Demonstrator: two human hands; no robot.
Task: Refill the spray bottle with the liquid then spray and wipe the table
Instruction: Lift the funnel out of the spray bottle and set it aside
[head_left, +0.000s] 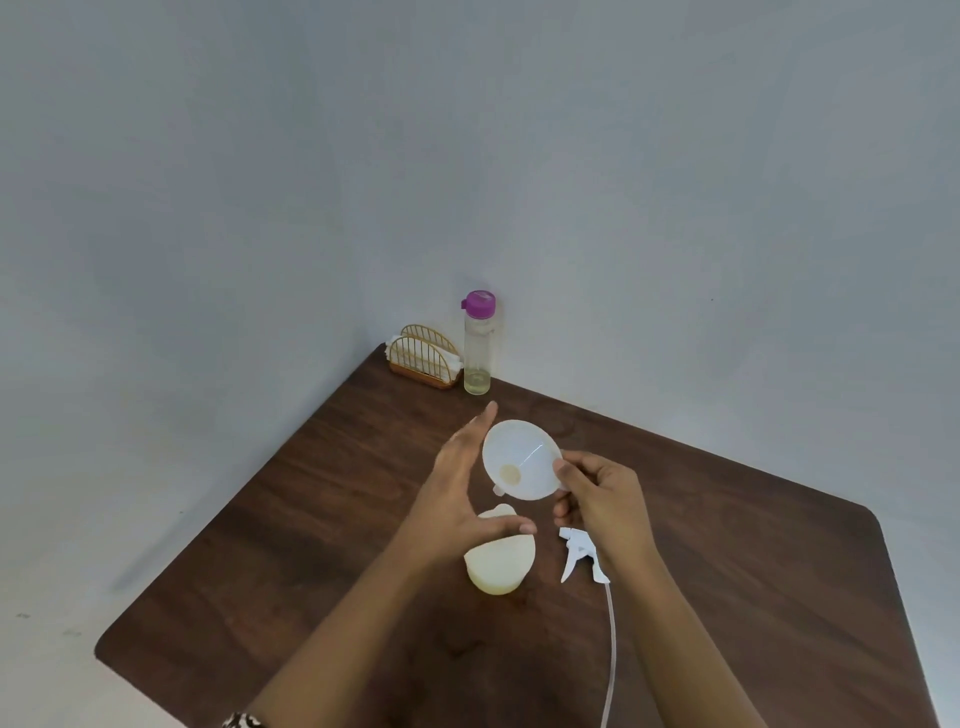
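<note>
At the far left corner of the dark wooden table (753, 561), against the grey wall, stood a gold wire napkin holder (425, 358) with white napkins in it. Just to its right stood a tall clear bottle (479, 348) with a purple cap, upright, holding a little pale yellow liquid at the bottom.

Nearer the middle, the left hand (462, 499) hovered above the table with its fingers straight and held together, gripping nothing. Its thumb stretched out to the right over the spray bottle, and its fingertips lay close beside the funnel's left rim; contact there could not be made out.

The white funnel (522, 460) was held off the table, tilted so that its mouth faced the camera, with its spout hole showing low on the left. Below it the cream spray bottle (500, 564) stood upright on the table with its top off, partly under the left thumb.

The right hand (597, 499) pinched the funnel's right rim between thumb and curled fingers. Beneath that wrist the white trigger head (579, 556) lay on the table beside the spray bottle, its thin dip tube (612, 649) trailing toward the near edge
</note>
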